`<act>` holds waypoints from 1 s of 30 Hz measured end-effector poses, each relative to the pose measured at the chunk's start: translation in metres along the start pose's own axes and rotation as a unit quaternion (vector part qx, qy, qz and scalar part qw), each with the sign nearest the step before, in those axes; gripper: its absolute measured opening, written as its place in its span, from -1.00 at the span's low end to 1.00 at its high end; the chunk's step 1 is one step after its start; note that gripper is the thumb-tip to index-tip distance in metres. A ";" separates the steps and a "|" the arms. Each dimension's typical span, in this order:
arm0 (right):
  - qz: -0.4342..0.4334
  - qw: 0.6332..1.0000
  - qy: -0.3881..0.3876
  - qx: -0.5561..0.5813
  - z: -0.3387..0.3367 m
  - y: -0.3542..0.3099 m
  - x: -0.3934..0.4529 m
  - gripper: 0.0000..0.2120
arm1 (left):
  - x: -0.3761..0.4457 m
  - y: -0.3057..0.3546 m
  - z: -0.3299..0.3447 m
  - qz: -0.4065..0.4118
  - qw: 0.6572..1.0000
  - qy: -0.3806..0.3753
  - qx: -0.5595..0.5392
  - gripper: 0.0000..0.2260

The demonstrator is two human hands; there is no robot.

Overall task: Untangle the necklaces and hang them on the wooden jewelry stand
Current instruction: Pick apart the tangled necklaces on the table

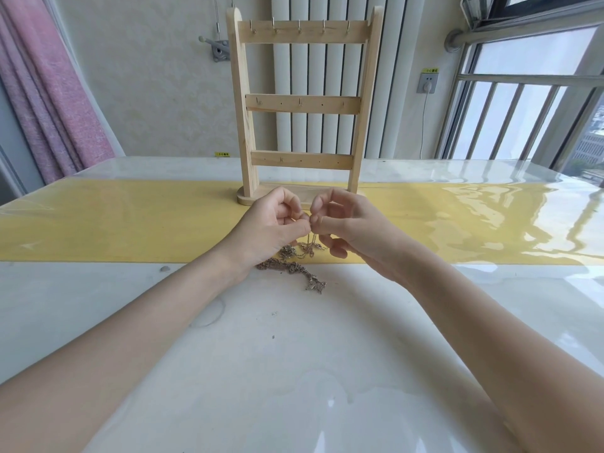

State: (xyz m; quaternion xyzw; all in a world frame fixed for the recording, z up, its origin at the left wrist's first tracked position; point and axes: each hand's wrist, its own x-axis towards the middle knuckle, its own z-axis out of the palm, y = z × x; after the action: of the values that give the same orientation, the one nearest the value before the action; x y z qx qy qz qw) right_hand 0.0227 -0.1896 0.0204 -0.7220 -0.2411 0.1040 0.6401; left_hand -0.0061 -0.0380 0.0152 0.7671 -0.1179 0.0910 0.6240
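both hands, left (pixel 274 223) and right (pixel 343 223), pinching tangled chains (pixel 294 263) just before the stand (pixel 302 103), rest heaped on table (pixel 294 354).

Pink curtain (pixel 49 93) hangs far left; white radiator (pixel 327 76) on the back wall; wall socket (pixel 427 83) beside the window railing (pixel 523 78).
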 end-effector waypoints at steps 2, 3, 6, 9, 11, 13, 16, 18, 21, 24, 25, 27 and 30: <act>-0.019 0.999 0.027 -0.021 0.001 0.001 0.001 -0.82 | 0.001 0.001 -0.003 -0.032 0.998 0.002 -0.062 -0.77; -0.028 0.998 0.041 -0.027 0.001 0.001 0.001 -0.82 | 0.002 0.002 -0.005 -0.048 0.994 0.004 -0.101 -0.78; -0.048 0.997 0.057 -0.001 0.000 -0.002 0.002 -0.83 | 0.004 0.004 -0.007 -0.082 0.981 0.011 -0.176 -0.79; -0.052 0.998 0.041 0.012 0.003 -0.004 0.001 -0.83 | 0.005 0.003 -0.007 -0.087 0.980 0.022 -0.180 -0.78; -0.046 0.998 0.033 0.019 0.006 -0.004 0.000 -0.84 | 0.004 0.003 -0.007 -0.076 0.985 0.025 -0.155 -0.78; -0.032 0.998 0.036 0.048 0.006 -0.003 -0.001 -0.84 | 0.003 0.003 -0.006 -0.057 0.989 0.023 -0.135 -0.78; -0.009 0.994 0.035 0.103 0.005 -0.002 0.000 -0.86 | 0.002 0.005 -0.006 -0.027 0.993 0.018 -0.112 -0.79; 0.004 0.991 0.023 0.129 0.003 -0.002 0.000 -0.86 | 0.001 0.006 -0.006 -0.006 0.997 0.013 -0.080 -0.79; 0.023 0.989 0.012 0.144 0.002 -0.001 0.001 -0.83 | 0.000 0.006 -0.004 0.006 0.999 0.013 -0.052 -0.79; 0.025 0.989 0.013 0.148 0.003 -0.002 0.001 -0.80 | 0.000 0.004 -0.002 -0.026 0.995 0.020 -0.099 -0.80; 0.021 0.989 0.016 0.143 0.004 -0.002 0.001 -0.79 | 0.001 0.003 -0.001 -0.049 0.990 0.026 -0.132 -0.80; 0.009 0.992 0.031 0.125 0.006 -0.002 0.001 -0.77 | 0.002 0.002 0.001 -0.106 0.973 0.041 -0.202 -0.81; -0.006 0.992 0.051 0.111 0.006 -0.001 0.002 -0.74 | 0.004 0.001 0.002 -0.160 0.953 0.034 -0.254 -0.95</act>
State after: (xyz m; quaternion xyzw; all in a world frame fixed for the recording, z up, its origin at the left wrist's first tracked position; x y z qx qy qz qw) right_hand 0.0213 -0.1833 0.0203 -0.6496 -0.1991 0.0893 0.7283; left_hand -0.0023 -0.0409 0.0171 0.5882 0.0090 -0.0169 0.8085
